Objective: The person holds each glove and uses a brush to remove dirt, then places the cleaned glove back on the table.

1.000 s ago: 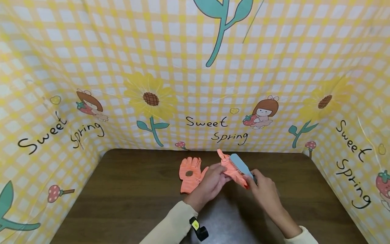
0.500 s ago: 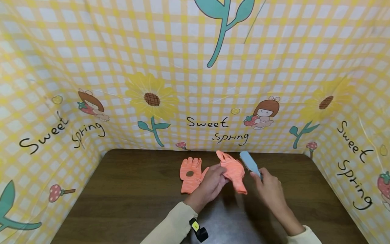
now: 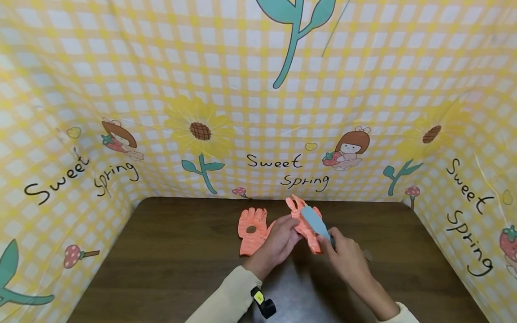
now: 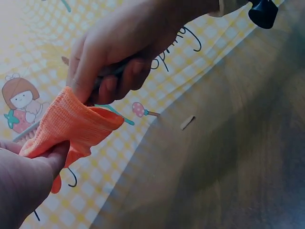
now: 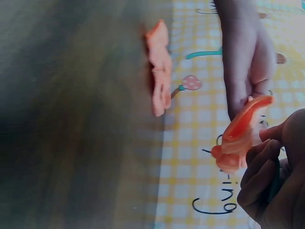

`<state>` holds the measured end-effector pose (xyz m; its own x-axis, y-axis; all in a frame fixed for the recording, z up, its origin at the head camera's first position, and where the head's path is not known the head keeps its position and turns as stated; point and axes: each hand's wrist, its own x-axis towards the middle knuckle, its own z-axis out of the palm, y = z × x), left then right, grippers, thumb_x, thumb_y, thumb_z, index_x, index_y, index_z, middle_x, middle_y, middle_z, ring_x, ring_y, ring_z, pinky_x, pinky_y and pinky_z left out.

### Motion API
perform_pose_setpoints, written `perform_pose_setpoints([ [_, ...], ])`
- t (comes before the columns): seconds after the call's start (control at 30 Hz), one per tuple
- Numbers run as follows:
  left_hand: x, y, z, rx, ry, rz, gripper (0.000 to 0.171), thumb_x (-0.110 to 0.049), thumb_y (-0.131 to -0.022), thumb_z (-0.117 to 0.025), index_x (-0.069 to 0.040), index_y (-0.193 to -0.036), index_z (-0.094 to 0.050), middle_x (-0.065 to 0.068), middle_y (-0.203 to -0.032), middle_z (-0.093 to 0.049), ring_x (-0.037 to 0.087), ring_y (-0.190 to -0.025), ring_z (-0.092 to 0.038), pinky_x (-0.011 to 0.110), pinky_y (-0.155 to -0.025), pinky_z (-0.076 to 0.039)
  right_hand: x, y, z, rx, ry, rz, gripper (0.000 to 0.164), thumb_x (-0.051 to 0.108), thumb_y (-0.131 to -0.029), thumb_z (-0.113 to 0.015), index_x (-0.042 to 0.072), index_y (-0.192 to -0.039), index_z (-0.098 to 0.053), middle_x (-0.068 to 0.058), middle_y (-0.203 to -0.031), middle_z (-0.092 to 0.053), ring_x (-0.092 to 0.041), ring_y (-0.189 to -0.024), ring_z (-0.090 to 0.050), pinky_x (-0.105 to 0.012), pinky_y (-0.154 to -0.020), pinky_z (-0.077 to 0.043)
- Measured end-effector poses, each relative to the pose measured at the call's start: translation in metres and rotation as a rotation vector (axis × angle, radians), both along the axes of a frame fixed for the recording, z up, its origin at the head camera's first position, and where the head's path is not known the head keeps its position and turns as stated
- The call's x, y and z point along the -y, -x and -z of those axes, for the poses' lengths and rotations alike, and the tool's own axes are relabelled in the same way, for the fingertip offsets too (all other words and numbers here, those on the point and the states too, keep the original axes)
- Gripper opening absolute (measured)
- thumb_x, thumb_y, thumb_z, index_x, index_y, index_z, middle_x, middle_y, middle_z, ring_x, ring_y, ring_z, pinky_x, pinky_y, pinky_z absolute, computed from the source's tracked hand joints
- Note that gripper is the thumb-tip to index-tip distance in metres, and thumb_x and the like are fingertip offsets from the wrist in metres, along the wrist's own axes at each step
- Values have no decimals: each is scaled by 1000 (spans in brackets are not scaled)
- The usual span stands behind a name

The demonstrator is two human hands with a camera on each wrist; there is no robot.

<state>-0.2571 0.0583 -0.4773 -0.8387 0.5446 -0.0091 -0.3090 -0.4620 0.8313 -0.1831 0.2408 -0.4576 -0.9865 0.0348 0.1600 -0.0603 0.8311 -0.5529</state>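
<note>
My left hand (image 3: 279, 237) pinches an orange knit glove (image 3: 298, 220) by its side, holding it above the table with its fingers toward the back. In the left wrist view, the cuff of this glove (image 4: 78, 119) gapes open. My right hand (image 3: 347, 258) grips the handle of a light-blue brush (image 3: 314, 220), whose bristles lie against the held glove. Part of the handle is hidden by the curled fingers. A second orange glove (image 3: 252, 242) with a dark round spot on it lies flat on the table, left of my left hand.
The brown wooden table (image 3: 169, 255) ends at a yellow checked cloth (image 3: 258, 116) that rises behind it and along both sides. A small pale flat piece (image 4: 188, 122) lies on the table, its kind unclear. A black band with a yellow label (image 3: 263, 303) sits at the left sleeve.
Half a second ago the brush was off to the right, apart from the glove. It has come back left onto the glove, which now tilts and bunches under it. The left hand stays in place.
</note>
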Motion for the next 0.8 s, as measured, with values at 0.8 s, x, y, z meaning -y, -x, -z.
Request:
perform_pose_setpoints([
  [0.8, -6, -3, 5, 14, 16, -26, 25, -4, -107, -34, 3, -126, -47, 5, -116, -51, 18, -111, -54, 46, -113, -43, -19, 8, 9, -51, -22, 100, 39, 39, -103, -59, 2, -115, -62, -2, -65, -51, -17, -54, -46, -31, -49, -36],
])
